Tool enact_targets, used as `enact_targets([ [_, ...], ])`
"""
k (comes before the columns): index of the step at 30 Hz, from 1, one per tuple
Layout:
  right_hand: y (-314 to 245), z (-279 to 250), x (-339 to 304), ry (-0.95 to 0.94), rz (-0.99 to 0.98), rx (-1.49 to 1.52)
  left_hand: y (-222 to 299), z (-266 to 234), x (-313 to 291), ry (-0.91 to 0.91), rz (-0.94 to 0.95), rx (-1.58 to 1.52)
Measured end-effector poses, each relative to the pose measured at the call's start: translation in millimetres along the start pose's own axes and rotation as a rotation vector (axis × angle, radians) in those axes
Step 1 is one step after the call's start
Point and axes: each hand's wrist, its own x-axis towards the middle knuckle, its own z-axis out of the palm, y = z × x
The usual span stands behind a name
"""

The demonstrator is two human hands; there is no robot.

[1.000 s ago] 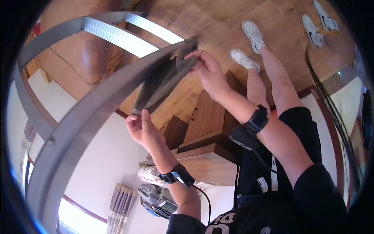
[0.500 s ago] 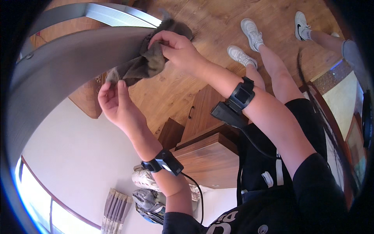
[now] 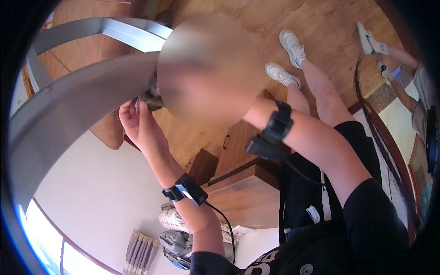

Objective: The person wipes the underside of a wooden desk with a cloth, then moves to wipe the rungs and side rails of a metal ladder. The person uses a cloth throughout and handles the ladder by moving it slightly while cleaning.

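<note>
A small dark grey cloth (image 3: pixel 150 97) shows just under a broad grey metal rail (image 3: pixel 68 114) that curves across the upper left. My left hand (image 3: pixel 137 123) is raised to it, and its fingertips pinch the cloth's lower edge. A black band with a cable sits on my left wrist (image 3: pixel 187 191). A blurred patch hides my right hand and most of the cloth. Only my right forearm shows, wearing a black wrist band (image 3: pixel 274 130) and reaching toward the same spot.
Below lie a wooden floor (image 3: pixel 330 27), a wooden cabinet (image 3: pixel 238 151) and my own legs in white shoes (image 3: pixel 293 46). Another person's feet (image 3: pixel 371 43) stand at the upper right. A heap of clothes (image 3: pixel 176 240) and a curtain (image 3: pixel 140 250) sit by the white wall.
The view has swung closer to the rail. Both hands moved up along the rail with the cloth, which went from spread out to bunched, and my right hand is now hidden.
</note>
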Motion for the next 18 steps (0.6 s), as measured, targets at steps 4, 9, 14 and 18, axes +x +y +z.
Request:
enact_targets([
  [4,-68.2,27.4,7.0,-0.185,-0.235,0.016,21.2,8.2,-10.3,0.114,-0.145,-0.123],
  [9,18.0,-26.8,5.2,-0.187,0.088,-0.174,-22.8,0.4,13.0,-0.112,-0.096,-0.124],
  [14,64.8,-33.3,-1.7,0.009,0.162,-0.195,-57.2,5.3,7.8,-0.064,-0.189,-0.133],
  [18,-14.5,-12.9,5.3,-0.125,-0.226,-0.077,-29.0,12.3,0.2,0.099,-0.161,-0.114],
])
